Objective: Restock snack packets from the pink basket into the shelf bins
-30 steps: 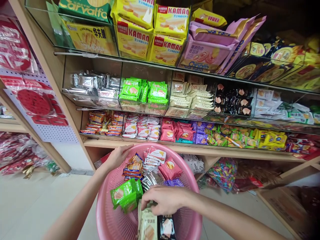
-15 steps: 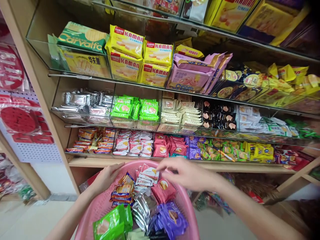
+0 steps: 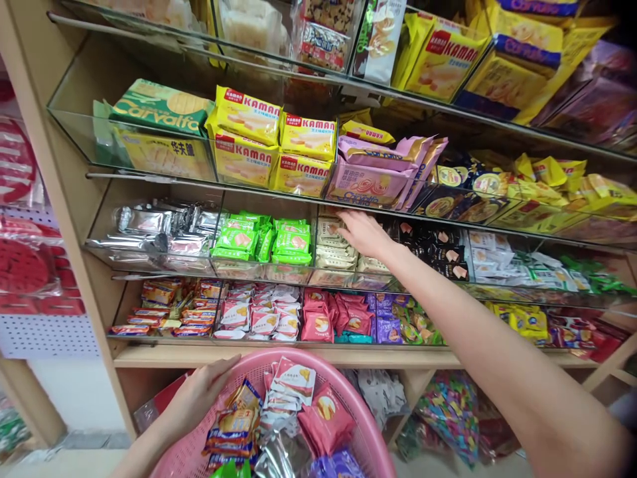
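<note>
My left hand [image 3: 202, 395] grips the rim of a pink plastic basket [image 3: 355, 385] at its left side, fingers laid over the edge. Packets of snacks stand in the basket: orange-and-blue ones [image 3: 233, 428], white-and-red ones [image 3: 293, 380], red ones [image 3: 327, 417], silver ones [image 3: 283, 451] and purple ones [image 3: 338, 463]. My right hand [image 3: 365, 234] reaches into a shelf compartment, fingers stretched out over cream-coloured packets [image 3: 331, 249]. No packet shows in its grasp, and its fingertips partly merge with the packets behind.
Glass dividers split the shelves into compartments. Green packets [image 3: 291, 240] lie left of my right hand, black packets [image 3: 450, 252] to its right. The glass shelf edge [image 3: 279, 189] runs just above that hand. A wooden ledge [image 3: 164, 356] lies behind the basket.
My right hand has moved from above the basket up to the cream packets on the shelf. My left hand stays at the basket rim. The view has shifted upward.
</note>
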A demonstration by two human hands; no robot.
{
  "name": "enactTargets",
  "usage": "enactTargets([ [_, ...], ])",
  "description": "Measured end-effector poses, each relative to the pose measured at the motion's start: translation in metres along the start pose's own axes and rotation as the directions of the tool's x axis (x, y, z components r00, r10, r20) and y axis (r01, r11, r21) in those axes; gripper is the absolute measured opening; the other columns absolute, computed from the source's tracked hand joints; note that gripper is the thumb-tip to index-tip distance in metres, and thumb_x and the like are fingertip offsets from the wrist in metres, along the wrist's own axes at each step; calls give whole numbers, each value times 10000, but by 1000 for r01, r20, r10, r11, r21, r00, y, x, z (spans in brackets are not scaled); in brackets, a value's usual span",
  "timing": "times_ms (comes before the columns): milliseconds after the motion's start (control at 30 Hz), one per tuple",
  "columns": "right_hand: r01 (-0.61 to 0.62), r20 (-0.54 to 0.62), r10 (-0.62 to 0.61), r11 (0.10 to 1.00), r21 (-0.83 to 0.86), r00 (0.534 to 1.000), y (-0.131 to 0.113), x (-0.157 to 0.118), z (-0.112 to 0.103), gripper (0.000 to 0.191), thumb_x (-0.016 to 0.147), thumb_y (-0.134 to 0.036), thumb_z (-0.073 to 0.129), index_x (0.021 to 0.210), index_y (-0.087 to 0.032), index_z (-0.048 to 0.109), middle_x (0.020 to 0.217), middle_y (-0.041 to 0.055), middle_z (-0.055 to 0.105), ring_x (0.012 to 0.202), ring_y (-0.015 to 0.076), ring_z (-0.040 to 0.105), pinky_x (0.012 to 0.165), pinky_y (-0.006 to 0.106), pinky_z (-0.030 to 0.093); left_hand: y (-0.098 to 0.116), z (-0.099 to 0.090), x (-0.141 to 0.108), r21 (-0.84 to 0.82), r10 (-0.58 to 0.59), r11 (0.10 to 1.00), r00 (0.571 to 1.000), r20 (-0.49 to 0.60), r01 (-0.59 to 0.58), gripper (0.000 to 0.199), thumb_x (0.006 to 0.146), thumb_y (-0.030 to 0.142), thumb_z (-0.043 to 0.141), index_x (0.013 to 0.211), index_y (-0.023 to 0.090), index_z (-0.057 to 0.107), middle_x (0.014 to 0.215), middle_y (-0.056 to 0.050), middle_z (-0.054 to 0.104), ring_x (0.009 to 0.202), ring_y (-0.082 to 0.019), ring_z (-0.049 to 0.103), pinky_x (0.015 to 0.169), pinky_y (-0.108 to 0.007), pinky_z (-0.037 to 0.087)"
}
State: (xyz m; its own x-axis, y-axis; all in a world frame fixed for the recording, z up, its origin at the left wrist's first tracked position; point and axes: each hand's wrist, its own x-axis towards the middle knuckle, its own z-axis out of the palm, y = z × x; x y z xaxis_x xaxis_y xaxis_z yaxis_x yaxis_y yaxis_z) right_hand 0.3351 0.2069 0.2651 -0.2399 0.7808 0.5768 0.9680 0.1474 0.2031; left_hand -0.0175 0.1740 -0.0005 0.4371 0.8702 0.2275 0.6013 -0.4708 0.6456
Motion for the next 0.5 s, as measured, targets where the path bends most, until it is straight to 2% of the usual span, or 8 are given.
enactTargets([
  [100,-40,40,38,999,32,998,-8,18,11,476,884,-293,438,1333,-162,353,1380,119,386,1251,278,325,1011,421,237,-2,0,0,-7,-6,1000,1000,4,6,417,855,437,387,1191,283,578,1200,-9,598,1112,-226,548,964,-329,411],
  [233,-224,19,223,971,79,975,-19,36,24,464,910,-371,345,1292,-111,394,1280,193,477,1172,318,421,963,461,278,-3,1,1,11,-17,1000,1000,21,17,430,869,440,363,1218,277,554,1191,-11,606,1095,-217,558,975,-325,402],
  [400,-459,20,462,874,158,887,-30,52,34,555,903,-449,296,1290,-62,392,1296,240,441,1228,363,350,988,570,160,-4,1,1,28,-17,999,1000,3,17,422,868,435,372,1220,286,551,1201,4,599,1105,-215,551,974,-324,408],
  [500,-548,48,552,809,214,833,-30,60,37,556,904,-459,268,1259,-69,442,1280,236,460,1224,372,360,972,601,163,-5,1,2,19,7,1000,1000,2,-7,405,868,424,376,1203,297,564,1205,8,595,1109,-215,550,960,-323,423],
])
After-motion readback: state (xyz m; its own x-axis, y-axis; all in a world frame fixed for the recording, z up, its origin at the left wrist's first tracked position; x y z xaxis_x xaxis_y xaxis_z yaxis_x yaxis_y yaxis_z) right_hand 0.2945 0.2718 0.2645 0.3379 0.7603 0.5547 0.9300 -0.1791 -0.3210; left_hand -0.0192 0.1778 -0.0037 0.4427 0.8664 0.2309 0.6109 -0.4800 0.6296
